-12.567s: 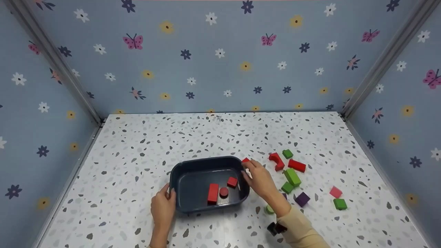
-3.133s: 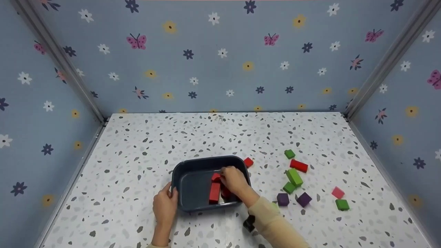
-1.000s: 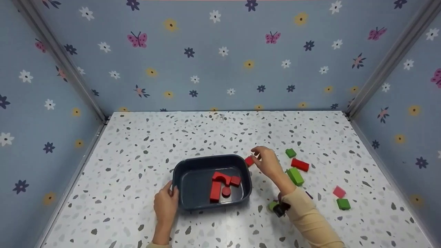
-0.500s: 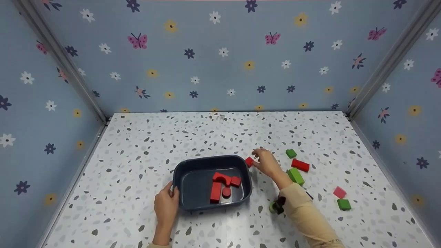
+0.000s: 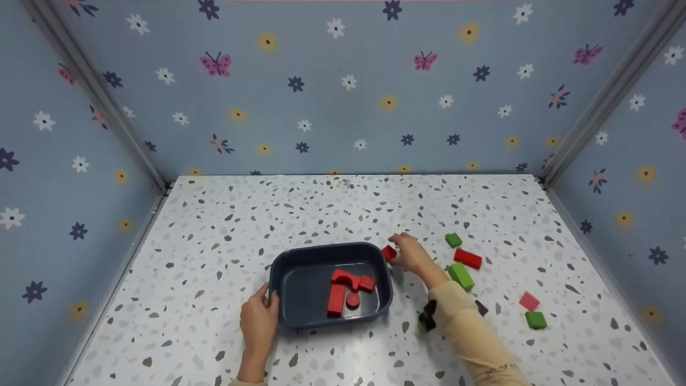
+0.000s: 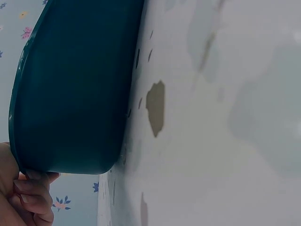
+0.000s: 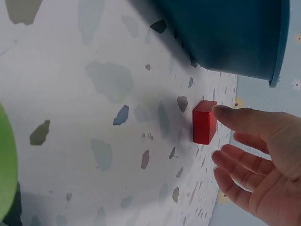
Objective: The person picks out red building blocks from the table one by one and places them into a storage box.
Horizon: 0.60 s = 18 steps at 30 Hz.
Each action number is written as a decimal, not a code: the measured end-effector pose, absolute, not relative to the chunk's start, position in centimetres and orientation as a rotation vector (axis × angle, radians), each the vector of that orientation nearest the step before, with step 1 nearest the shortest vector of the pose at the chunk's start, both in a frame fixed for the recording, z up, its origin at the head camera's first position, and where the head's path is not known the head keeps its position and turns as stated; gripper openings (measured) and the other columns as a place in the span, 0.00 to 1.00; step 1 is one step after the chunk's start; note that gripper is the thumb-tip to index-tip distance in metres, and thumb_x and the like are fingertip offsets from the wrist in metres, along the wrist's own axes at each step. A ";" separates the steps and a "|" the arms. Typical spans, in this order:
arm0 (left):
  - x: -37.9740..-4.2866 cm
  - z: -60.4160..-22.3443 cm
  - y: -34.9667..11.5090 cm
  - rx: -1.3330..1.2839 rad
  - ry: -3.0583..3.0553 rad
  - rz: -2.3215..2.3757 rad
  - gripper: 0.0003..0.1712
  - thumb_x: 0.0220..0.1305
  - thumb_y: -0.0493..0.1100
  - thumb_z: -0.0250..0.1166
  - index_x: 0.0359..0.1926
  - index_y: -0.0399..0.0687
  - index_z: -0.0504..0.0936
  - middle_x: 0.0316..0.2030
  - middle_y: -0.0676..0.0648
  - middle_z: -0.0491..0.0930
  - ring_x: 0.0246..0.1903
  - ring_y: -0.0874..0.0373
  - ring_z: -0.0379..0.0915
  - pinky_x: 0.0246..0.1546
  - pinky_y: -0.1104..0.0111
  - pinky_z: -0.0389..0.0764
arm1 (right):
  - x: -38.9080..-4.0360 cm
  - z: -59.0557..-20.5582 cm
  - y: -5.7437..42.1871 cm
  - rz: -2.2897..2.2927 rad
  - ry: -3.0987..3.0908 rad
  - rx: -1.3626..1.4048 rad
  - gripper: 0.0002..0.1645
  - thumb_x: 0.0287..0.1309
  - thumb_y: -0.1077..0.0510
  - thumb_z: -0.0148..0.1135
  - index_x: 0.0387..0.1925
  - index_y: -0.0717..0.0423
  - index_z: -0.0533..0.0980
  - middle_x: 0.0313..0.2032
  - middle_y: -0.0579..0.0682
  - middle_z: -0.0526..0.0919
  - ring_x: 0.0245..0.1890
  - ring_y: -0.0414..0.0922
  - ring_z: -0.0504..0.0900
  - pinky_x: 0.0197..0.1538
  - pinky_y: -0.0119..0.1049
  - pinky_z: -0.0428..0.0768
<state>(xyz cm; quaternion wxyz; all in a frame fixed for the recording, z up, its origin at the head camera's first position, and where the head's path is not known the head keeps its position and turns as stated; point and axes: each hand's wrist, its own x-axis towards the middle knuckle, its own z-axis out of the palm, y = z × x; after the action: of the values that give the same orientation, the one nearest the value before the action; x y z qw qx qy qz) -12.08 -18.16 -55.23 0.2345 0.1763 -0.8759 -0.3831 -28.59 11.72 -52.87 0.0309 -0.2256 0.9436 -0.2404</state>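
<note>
My left hand (image 5: 258, 319) grips the left end of a dark blue tray (image 5: 297, 295), thumb at the rim; the left wrist view shows its fingers curled by the tray's edge (image 6: 15, 117). Inside lie a red arch block (image 5: 337, 275), a long red block (image 5: 336, 300), a red cylinder (image 5: 352, 299) and a small red block (image 5: 367, 283). Just outside the right end sits another red block (image 5: 388, 253). My right hand (image 5: 412, 254) is around it with fingers spread; in the right wrist view the thumb (image 7: 235, 117) overlaps the block's edge (image 7: 203, 125) while the other fingers stand apart from it.
To the right lie a red block (image 5: 468, 259), green blocks (image 5: 460, 276), a pink block (image 5: 528, 301) and a partly hidden purple block (image 5: 481, 307). A round green block (image 7: 5, 160) is near the right wrist. Patterned walls (image 5: 343, 107) enclose the speckled table (image 5: 225, 214).
The red arch block has gone from the table into the tray, carried by my right hand. That hand has since come back to the red block outside and closed in on it. My left hand stays put.
</note>
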 end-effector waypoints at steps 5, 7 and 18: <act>-12.1 -55.2 -18.2 0.483 -2.405 -1.051 0.16 0.54 0.33 0.60 0.44 0.27 0.78 0.12 0.51 0.66 0.12 0.60 0.57 0.14 0.68 0.58 | -28.8 -53.1 11.3 -0.687 2.880 -0.671 0.34 0.34 0.67 0.72 0.50 0.66 0.72 0.44 0.63 0.73 0.43 0.57 0.74 0.49 0.49 0.69; -12.1 -55.2 -18.2 0.482 -2.407 -1.047 0.16 0.54 0.33 0.60 0.44 0.28 0.78 0.12 0.51 0.66 0.12 0.60 0.57 0.14 0.68 0.58 | -28.9 -53.2 11.3 -0.660 2.865 -0.670 0.35 0.35 0.66 0.72 0.51 0.64 0.72 0.47 0.63 0.72 0.47 0.58 0.72 0.52 0.50 0.66; -12.1 -55.1 -18.2 0.536 -2.449 -1.071 0.16 0.55 0.33 0.60 0.45 0.29 0.78 0.13 0.51 0.67 0.13 0.59 0.58 0.15 0.67 0.59 | -28.9 -53.8 11.0 -0.625 2.786 -0.661 0.35 0.41 0.67 0.69 0.55 0.58 0.70 0.52 0.65 0.68 0.50 0.57 0.70 0.53 0.48 0.66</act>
<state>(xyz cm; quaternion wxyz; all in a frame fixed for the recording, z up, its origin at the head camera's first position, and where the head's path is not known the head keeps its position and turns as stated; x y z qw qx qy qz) -12.11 -18.20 -55.09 0.2062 0.1923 -0.8791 -0.3843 -28.86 11.03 -53.82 0.1052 -0.2244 0.9453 -0.2121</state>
